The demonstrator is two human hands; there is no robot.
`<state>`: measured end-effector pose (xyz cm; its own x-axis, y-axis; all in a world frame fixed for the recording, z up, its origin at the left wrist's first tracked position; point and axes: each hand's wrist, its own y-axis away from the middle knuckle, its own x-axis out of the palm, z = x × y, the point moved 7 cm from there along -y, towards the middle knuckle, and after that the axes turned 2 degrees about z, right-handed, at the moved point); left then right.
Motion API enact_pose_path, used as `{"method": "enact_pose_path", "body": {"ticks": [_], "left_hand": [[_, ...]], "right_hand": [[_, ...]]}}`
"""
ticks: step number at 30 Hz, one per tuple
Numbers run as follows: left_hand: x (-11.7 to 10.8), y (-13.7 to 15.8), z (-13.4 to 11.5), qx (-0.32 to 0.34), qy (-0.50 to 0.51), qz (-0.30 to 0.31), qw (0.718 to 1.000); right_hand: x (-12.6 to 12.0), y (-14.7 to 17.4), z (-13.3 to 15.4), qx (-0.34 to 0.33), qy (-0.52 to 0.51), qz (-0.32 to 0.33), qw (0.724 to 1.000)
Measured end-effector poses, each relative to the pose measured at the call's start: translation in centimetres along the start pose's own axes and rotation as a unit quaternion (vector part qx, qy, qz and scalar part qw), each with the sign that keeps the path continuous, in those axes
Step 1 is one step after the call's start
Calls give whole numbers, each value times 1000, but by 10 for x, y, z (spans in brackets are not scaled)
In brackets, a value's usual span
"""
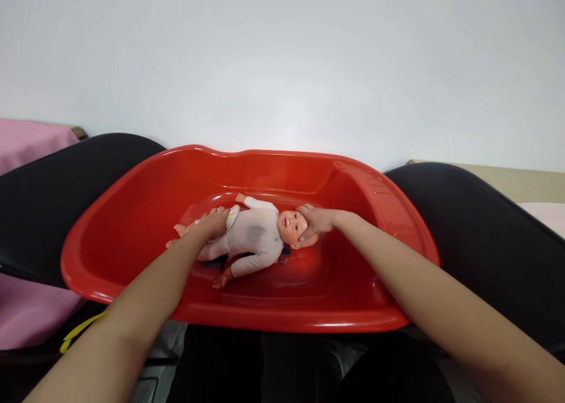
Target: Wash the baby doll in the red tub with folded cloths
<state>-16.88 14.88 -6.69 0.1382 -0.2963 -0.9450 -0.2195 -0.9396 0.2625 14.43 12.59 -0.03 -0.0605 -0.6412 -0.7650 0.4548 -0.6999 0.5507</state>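
A baby doll [253,229] with a soft white cloth body lies on its back in a red plastic baby bathtub [247,317]. Its head points right and its feet point left; a dark grey patch marks its belly. My right hand [315,219] grips the crown of the doll's head, thumb on the near side and fingers on the far side. At the other end, my left hand [215,220] is closed over the doll's hip and upper leg, beside a white diaper-like piece [232,216]. My left forearm hides part of the legs.
Black chair-like surfaces flank the tub, one on the left [66,197] and one on the right [477,244]. Pink cloth [35,141] lies at far left. A white wall [282,62] rises behind. A yellow strip [82,330] hangs by my left forearm.
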Motion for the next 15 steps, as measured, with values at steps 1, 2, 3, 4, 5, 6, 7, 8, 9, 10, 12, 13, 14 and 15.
{"method": "enact_pose_path", "body": {"ticks": [1,2,3,4,5,6,7,8,9,10,12,13,14,15], "left_hand": [[1,1,8,-22,-11,-1,1000],[1,3,16,-48,-22,-2,999],[1,5,24,-70,-33,-2,997],[0,7,31,-89,-42,-4,995],[0,8,36,-107,-49,-6,993],[0,10,41,-121,-54,-6,991],[0,11,44,-131,-58,-6,990],[0,12,46,-142,-61,-3,988],[0,12,48,-150,-64,-1,987],[1,12,48,-154,-66,0,986],[1,12,48,-156,-71,3,985],[1,12,48,-154,-74,6,985],[1,12,48,-151,-77,11,985],[1,12,47,-146,-79,15,986]], "right_hand": [[0,0,0,2,-2,0,1000],[0,1,-1,5,-5,-1,1000],[0,1,0,7,-7,-1,1000],[1,2,0,10,-9,-1,1000],[0,3,0,13,-12,-1,1000],[0,4,1,15,-15,-2,1000],[0,5,2,17,-18,-3,1000],[-1,7,3,18,-20,-4,1000],[-1,7,4,18,-21,-4,1000],[-1,8,5,18,-21,-3,1000],[-1,8,5,16,-17,-2,1000],[-1,7,5,14,-14,-2,1000],[-1,6,4,13,-10,-3,1000],[-1,4,3,10,-8,-3,1000]]}}
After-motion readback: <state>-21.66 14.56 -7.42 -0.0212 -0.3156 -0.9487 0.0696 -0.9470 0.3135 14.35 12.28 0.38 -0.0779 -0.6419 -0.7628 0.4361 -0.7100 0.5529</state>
